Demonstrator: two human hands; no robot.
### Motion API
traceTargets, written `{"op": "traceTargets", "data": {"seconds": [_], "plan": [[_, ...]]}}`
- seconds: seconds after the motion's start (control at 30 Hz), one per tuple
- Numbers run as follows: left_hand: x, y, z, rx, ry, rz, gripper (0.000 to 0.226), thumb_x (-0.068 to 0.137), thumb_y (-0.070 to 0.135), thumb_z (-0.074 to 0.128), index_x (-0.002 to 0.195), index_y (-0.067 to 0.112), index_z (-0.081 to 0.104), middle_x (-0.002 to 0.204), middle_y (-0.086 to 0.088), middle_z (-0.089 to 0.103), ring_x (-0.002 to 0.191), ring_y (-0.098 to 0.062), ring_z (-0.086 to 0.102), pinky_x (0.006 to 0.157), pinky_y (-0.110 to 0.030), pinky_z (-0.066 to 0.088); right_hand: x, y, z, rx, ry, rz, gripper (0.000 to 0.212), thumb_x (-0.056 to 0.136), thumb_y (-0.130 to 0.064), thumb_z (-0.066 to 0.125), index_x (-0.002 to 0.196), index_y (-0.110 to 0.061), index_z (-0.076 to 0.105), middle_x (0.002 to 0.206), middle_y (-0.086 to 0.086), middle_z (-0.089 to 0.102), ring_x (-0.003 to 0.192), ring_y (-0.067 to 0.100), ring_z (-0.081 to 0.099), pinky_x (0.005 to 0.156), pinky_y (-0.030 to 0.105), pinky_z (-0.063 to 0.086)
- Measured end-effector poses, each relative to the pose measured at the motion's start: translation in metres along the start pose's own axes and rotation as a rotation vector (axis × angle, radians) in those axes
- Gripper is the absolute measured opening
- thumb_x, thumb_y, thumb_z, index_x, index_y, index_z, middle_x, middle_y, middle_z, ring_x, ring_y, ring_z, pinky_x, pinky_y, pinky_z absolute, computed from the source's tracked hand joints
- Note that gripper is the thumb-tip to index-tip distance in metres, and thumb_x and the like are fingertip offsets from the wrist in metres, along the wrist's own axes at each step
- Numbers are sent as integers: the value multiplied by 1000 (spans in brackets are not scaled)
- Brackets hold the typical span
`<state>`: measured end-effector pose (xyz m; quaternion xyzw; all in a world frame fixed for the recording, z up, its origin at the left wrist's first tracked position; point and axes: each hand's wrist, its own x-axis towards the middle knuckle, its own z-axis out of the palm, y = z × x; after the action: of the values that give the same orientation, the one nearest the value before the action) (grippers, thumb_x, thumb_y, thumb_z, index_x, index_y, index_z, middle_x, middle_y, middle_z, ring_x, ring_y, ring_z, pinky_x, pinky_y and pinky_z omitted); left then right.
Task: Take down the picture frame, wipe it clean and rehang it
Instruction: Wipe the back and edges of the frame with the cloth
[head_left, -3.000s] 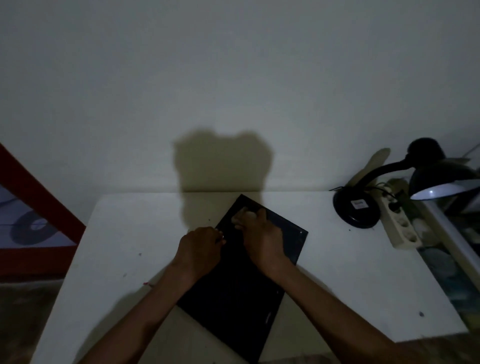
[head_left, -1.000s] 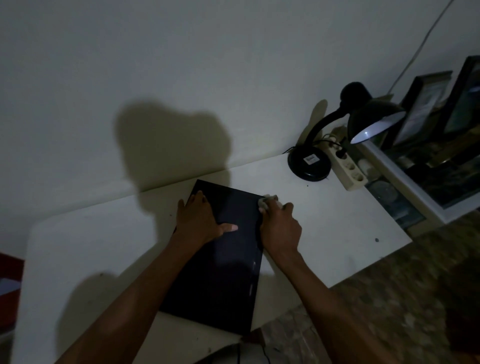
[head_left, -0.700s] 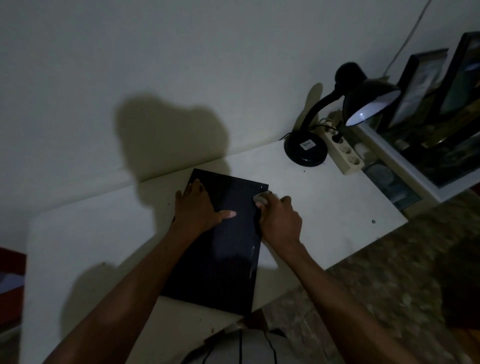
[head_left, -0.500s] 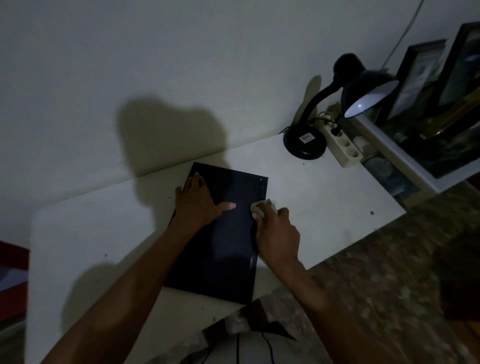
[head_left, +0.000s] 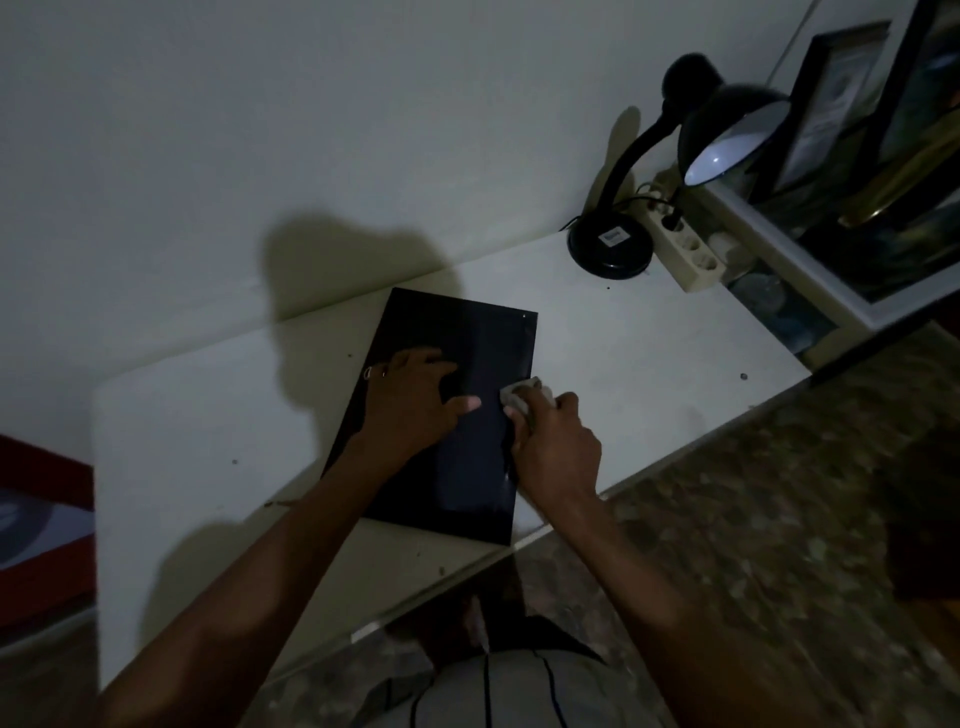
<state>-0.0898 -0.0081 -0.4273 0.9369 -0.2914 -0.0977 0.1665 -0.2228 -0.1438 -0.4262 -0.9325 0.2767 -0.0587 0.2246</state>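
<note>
A dark rectangular picture frame (head_left: 467, 332) lies flat on the white table (head_left: 208, 441). My left hand (head_left: 415, 405) rests flat on its left half, fingers spread and thumb pointing right, pressing it down. My right hand (head_left: 553, 447) grips a small pale wad of cloth (head_left: 519, 394) and holds it against the frame's right edge, about halfway along. A small metal ring (head_left: 370, 372) shows at the frame's left edge beside my left hand.
A black desk lamp (head_left: 613, 247), lit, stands at the table's far right corner beside a white power strip (head_left: 685, 252). A white shelf (head_left: 810, 270) with framed pictures stands right of the table. A red-edged object (head_left: 41, 519) sits at far left. Patterned floor lies below.
My right hand has drawn the cloth back along the frame's right edge from the far corner toward me. My left hand went from a fist at the edge to pressing flat. The view swung right.
</note>
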Motion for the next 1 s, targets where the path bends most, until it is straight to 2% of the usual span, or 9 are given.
{"op": "traceTargets", "data": {"seconds": [0.1,0.3,0.37,0.5,0.63,0.8,0.9,1.0], "plan": [[-14,-2,3,71,-101,-7,82,80,64,65,149,30,39,161,3,26,147,-22,23,119,-51,15,-26,6,3,-21,-18,-36,32,102,-35,48,132,-29,55,112,9,50,81,31,62,65,33,46],[-20,2,7,80,-42,-61,81,79,59,69,149,32,38,161,7,25,147,-21,23,117,-51,14,-78,8,6,-11,-74,-161,31,102,-44,44,128,-32,56,106,6,50,77,29,62,61,31,40],[-21,3,10,92,-34,-65,80,80,58,69,149,32,38,161,7,25,147,-22,24,116,-52,14,-67,8,3,-48,-54,-137,29,102,-45,46,126,-34,58,107,5,51,78,28,63,62,29,39],[-23,4,10,126,-34,-77,78,82,57,67,149,31,38,160,6,26,146,-23,26,116,-54,15,-47,2,-1,-57,-45,-102,30,101,-39,47,128,-32,58,110,8,50,78,31,62,64,34,48],[-24,9,6,129,-39,-97,79,80,57,68,149,32,39,159,6,28,145,-24,28,116,-56,16,-83,0,8,-34,-35,-125,31,102,-39,46,130,-30,55,109,8,50,77,28,63,61,31,43],[-29,13,2,117,-65,-105,80,82,57,67,150,28,36,160,3,28,146,-25,26,117,-58,16,-118,9,6,20,-99,-187,29,101,-43,45,126,-34,57,106,5,50,81,26,62,65,31,47],[-36,7,-1,39,-45,-47,78,82,57,68,148,26,40,158,0,30,145,-25,28,117,-56,19,-110,12,0,104,-108,-166,24,101,-45,46,121,-42,58,98,-2,48,85,22,61,65,27,42],[-48,-17,-8,-86,19,66,69,84,53,68,145,27,46,157,1,33,143,-24,31,117,-52,26,-86,13,-4,143,-69,-98,25,100,-46,47,122,-45,57,105,2,55,94,25,61,77,34,50]]}}
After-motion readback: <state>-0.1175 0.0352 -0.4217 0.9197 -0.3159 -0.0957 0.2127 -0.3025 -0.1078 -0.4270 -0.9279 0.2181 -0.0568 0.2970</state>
